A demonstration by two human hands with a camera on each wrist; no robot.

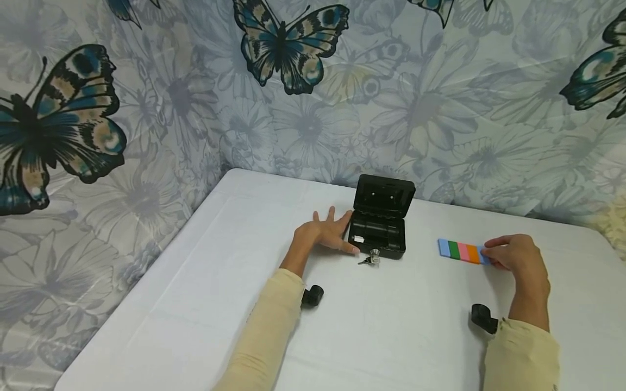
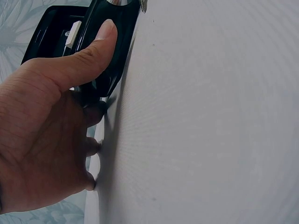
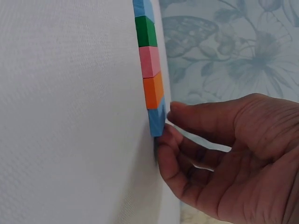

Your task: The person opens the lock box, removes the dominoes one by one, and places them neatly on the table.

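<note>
A black cash box (image 1: pixel 376 231) stands on the table with its lid (image 1: pixel 383 195) raised. Against its left side lies my left hand (image 1: pixel 330 232), fingers spread; the thumb (image 2: pixel 105 32) touches the front corner. At the box's front is a silver lock with keys (image 1: pixel 373 258). To the right, a straight row of flat coloured blocks runs blue, green (image 1: pixel 454 250), pink (image 1: pixel 463 251), orange (image 1: pixel 472 254), blue. At the row's right end my right hand (image 1: pixel 515 255) pinches the last blue block (image 3: pixel 156 122) with thumb and curled fingers. Inside the box is a small white piece (image 2: pixel 74 33).
A white cloth covers the table (image 1: pixel 195 282). Behind and to the left hangs a butterfly-patterned backdrop (image 1: pixel 313 125), close to the table's edges. Black wrist cameras (image 1: pixel 313 296) sit at both sleeves.
</note>
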